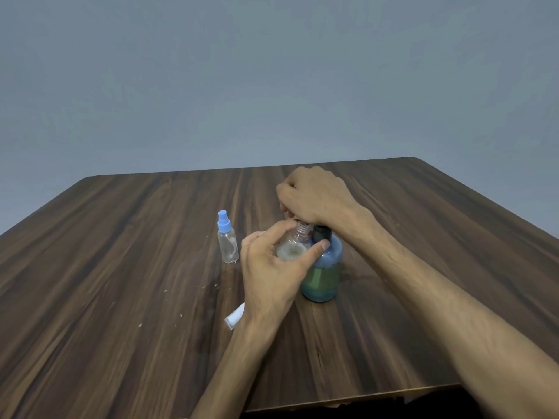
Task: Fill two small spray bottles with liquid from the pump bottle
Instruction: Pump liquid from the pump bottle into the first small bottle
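A blue pump bottle (323,275) with a black collar stands at the table's middle, partly filled with liquid. My right hand (314,196) sits on top of its pump head with curled fingers, hiding the head. My left hand (272,273) grips a small clear spray bottle (295,244), uncapped, its threaded neck tilted up under the pump spout. Foamy liquid shows inside it. A second small spray bottle (227,240) with a blue cap stands upright to the left, apart from both hands.
A white-and-blue spray cap (235,318) lies on the wooden table (121,267) beside my left wrist. Small crumbs dot the wood on the left. The table's near edge runs under my forearms; a grey wall stands behind.
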{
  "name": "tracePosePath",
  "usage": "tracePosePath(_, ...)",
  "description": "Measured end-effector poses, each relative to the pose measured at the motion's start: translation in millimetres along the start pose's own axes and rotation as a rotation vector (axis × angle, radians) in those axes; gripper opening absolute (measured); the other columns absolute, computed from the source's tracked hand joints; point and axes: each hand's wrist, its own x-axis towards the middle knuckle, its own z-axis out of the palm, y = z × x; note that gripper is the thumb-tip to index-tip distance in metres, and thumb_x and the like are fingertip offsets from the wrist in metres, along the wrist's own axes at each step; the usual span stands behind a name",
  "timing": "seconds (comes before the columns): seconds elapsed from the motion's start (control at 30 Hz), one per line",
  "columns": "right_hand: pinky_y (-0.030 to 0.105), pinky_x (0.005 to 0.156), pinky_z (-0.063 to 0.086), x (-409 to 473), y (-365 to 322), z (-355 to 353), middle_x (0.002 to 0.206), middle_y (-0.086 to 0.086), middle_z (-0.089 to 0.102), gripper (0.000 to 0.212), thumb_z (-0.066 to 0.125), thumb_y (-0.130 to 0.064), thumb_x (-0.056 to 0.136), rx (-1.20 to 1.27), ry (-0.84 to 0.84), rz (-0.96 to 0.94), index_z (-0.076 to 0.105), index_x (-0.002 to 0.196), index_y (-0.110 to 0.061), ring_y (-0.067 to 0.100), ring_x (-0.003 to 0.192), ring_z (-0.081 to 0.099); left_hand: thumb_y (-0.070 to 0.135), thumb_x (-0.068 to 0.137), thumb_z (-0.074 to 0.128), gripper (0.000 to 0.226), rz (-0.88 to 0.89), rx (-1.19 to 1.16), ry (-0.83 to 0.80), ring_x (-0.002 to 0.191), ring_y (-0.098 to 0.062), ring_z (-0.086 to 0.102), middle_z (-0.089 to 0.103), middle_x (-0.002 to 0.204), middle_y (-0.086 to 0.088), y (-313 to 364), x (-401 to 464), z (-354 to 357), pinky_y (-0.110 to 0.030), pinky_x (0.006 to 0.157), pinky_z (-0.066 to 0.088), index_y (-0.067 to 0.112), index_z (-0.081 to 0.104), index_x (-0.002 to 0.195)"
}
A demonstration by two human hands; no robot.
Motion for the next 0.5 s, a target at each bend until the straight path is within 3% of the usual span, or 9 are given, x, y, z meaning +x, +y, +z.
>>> tracePosePath(0.13, 0.033, 0.07, 0.052, 1.2, 0.1, -4.1, 0.078, 0.009, 0.078, 0.039, 0.047, -0.029, 0.092, 0.028, 0.109, -0.021, 0.075, 0.083, -0.004, 0.028, 0.072, 0.069, 0.062, 0.067, 0.09, 0.04, 0.008, -0.01, 0.003, 0.105, -0.035, 0.075, 0.082, 0.093, 0.011, 0.3, -1.6, 0.3, -0.058, 0.091, 0.062, 0.037, 0.081, 0.097)
tracePosePath(0.23, 0.038, 0.078, 0.059, 0.6, 0.1, -1.1, 0.078, 0.002, 0.079, 0.039, 0.047, -0.031, 0.091, 0.014, -0.062, 0.031, 0.079, 0.084, -0.01, 0.027, 0.081, 0.073, 0.062, 0.067, 0.09, 0.042, -0.006, -0.007, -0.001, 0.104, -0.035, 0.075, 0.082, 0.092, 0.01, 1.6, -0.3, 1.2, -0.059, 0.094, 0.061, 0.034, 0.082, 0.098)
tracePosePath(0.4, 0.035, 0.079, 0.058, 3.0, -1.3, -4.1, 0.083, 0.003, 0.081, 0.04, 0.046, -0.032, 0.089, 0.019, 0.012, 0.006, 0.079, 0.087, -0.009, 0.028, 0.083, 0.074, 0.061, 0.067, 0.09, 0.041, 0.01, -0.013, 0.003, 0.099, -0.03, 0.077, 0.082, 0.09, 0.011, 4.6, -2.9, -0.3, -0.06, 0.093, 0.061, 0.034, 0.08, 0.097)
tracePosePath(0.5, 0.037, 0.076, 0.058, 2.3, -0.2, -1.3, 0.081, 0.001, 0.08, 0.038, 0.048, -0.032, 0.09, 0.001, -0.078, 0.035, 0.08, 0.086, -0.012, 0.027, 0.083, 0.074, 0.062, 0.066, 0.09, 0.041, -0.017, -0.014, -0.006, 0.106, -0.036, 0.075, 0.082, 0.094, 0.01, 4.1, -1.6, 0.8, -0.058, 0.094, 0.061, 0.037, 0.08, 0.098)
